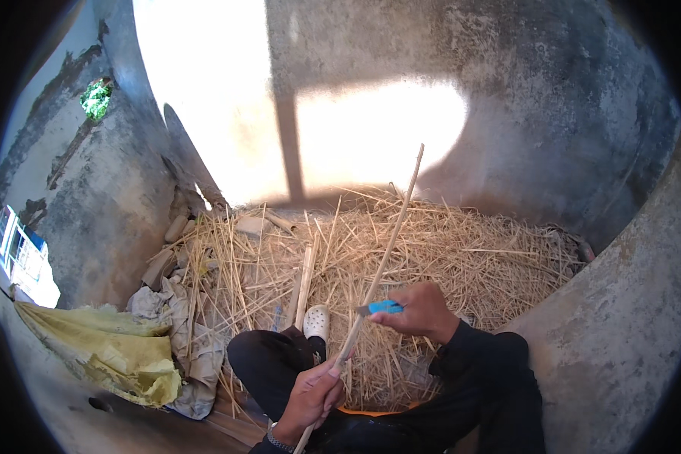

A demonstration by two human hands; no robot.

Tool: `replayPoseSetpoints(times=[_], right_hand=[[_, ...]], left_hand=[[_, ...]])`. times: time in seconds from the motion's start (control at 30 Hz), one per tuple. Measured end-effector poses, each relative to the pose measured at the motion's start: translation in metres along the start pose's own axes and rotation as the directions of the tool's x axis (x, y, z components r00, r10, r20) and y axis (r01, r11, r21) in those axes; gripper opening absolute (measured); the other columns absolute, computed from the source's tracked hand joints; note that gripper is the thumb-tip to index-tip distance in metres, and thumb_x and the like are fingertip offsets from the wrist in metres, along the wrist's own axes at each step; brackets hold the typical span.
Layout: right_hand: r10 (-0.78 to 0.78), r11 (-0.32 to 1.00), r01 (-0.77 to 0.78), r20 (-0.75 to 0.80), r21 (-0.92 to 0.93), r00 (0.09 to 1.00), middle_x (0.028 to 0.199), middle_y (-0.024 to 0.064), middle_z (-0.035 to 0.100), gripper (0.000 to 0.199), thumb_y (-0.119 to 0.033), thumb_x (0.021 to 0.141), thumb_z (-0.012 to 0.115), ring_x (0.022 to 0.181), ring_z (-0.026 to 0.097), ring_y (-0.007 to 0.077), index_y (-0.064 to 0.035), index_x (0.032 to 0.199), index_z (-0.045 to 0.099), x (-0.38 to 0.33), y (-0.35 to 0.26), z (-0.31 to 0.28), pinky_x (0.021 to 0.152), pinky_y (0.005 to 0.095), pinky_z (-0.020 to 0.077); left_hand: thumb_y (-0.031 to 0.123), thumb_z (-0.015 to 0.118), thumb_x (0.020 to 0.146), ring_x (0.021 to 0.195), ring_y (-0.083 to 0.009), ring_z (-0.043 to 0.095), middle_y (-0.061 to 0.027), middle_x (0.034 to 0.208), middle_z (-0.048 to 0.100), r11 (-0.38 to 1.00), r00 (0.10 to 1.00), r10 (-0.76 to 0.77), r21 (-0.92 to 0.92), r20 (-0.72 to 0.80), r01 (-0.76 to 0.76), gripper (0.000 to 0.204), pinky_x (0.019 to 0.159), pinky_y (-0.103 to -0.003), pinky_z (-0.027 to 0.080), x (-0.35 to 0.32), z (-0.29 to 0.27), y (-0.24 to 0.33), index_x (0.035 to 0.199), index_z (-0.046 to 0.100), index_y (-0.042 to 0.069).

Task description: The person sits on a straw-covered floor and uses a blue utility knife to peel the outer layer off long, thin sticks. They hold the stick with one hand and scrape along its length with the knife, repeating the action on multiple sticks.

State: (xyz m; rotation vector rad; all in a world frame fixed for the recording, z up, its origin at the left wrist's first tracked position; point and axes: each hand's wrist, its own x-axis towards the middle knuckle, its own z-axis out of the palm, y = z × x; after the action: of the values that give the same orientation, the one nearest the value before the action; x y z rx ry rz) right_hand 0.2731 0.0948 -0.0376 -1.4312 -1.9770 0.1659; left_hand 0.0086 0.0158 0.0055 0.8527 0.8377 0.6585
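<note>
My left hand [310,396] is closed around the lower part of a long, thin pale stick [392,240], which looks like split bamboo or cane. The stick slants up and away to the right, its far end standing before the sunlit wall. In my right hand [427,312] is a blue-handled knife [386,306], gripped with the fingers curled round it. Its short blade meets the stick, or lies just beside it, above my left hand. Part of the handle is hidden in my fist.
Dry straw-like shavings and strips [477,246] cover the floor ahead. Two flat wooden strips [306,280] lie near my white clog [317,322]. At the left are a torn yellow sheet [110,348] and crumpled grey cloth [200,367]. A concrete wall [537,113] closes off the back.
</note>
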Motion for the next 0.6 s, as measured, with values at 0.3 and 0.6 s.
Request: replayPoseSetpoints(times=[0.3,0.6], right_hand=[[-0.03,0.998,0.029,-0.024,-0.064,0.999,0.045,0.0076,0.049,0.07,-0.074,0.078,0.055,0.041,0.054,0.0253,-0.01,0.052,0.056,0.004,-0.011,0.003,0.042,0.037,0.0418],[0.148,0.975,-0.171,-0.164,-0.138,0.975,0.043,0.0049,0.046,0.069,-0.074,0.08,0.052,0.037,0.049,0.0201,-0.0117,0.052,0.055,0.026,0.043,-0.007,0.039,0.0343,0.0373]], left_hand=[[0.02,0.045,0.102,0.045,-0.0029,0.03,0.0065,0.054,0.036,0.981,0.996,0.084,0.175,-0.035,-0.077,0.043,0.047,-0.02,0.027,-0.01,0.003,-0.006,0.14,0.042,0.0],[0.018,0.044,0.103,0.051,0.0004,0.032,0.0081,0.06,0.037,0.973,0.999,0.027,0.227,0.028,-0.032,0.044,0.046,-0.018,0.026,-0.02,0.014,-0.002,0.142,0.039,0.0]])
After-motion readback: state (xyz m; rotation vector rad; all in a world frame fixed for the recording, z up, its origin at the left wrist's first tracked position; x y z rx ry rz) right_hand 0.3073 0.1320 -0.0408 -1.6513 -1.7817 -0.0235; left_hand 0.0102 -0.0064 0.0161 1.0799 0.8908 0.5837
